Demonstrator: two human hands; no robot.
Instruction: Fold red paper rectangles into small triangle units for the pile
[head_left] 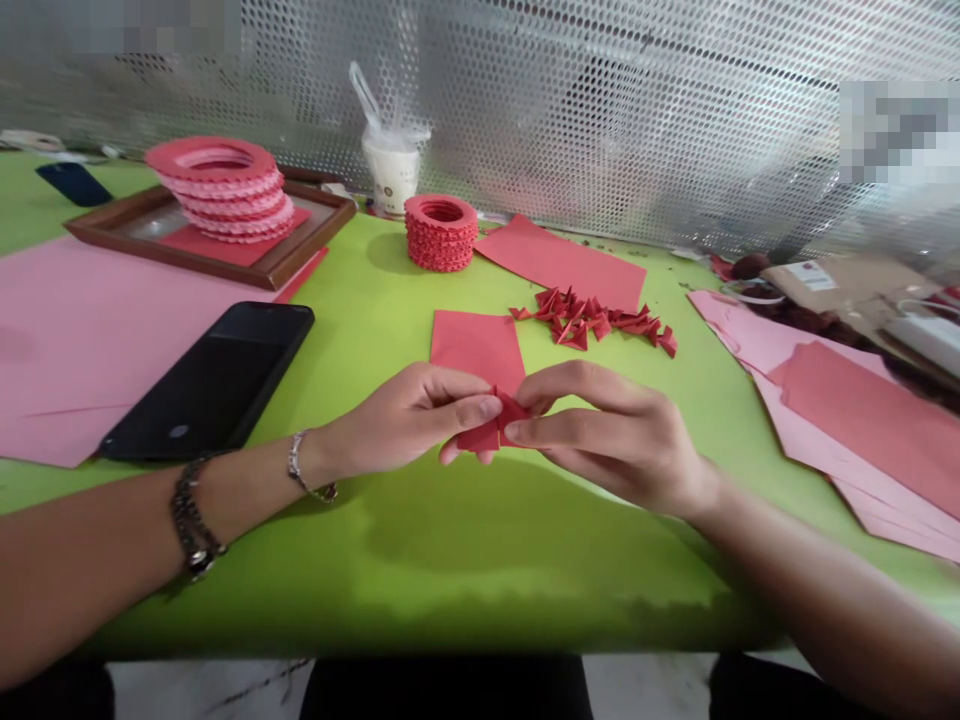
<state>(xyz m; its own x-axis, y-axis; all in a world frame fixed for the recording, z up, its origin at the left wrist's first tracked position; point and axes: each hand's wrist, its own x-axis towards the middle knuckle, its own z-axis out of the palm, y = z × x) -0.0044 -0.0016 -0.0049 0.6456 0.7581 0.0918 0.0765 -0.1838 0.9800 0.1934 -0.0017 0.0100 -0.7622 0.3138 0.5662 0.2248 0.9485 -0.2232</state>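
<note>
A small piece of red paper (480, 437), folded, is held up over the near part of the table between both hands. My left hand (435, 410) pinches its left side, thumb on top and fingertips showing below. On its right side, my right hand (615, 425) grips it between thumb and fingers. Just beyond the hands lies a flat red paper sheet (477, 340). Behind and to the right of it is a loose pile of small folded red paper pieces (592, 318).
A stack of red paper rings (441, 235) stands near a white cup (391, 170). Pink and red rings (232, 190) rest on a wooden frame (270, 272) at left. A black phone (214, 380) lies nearer. Pink sheets (810, 420) lie right; perforated metal (600, 120) rises behind.
</note>
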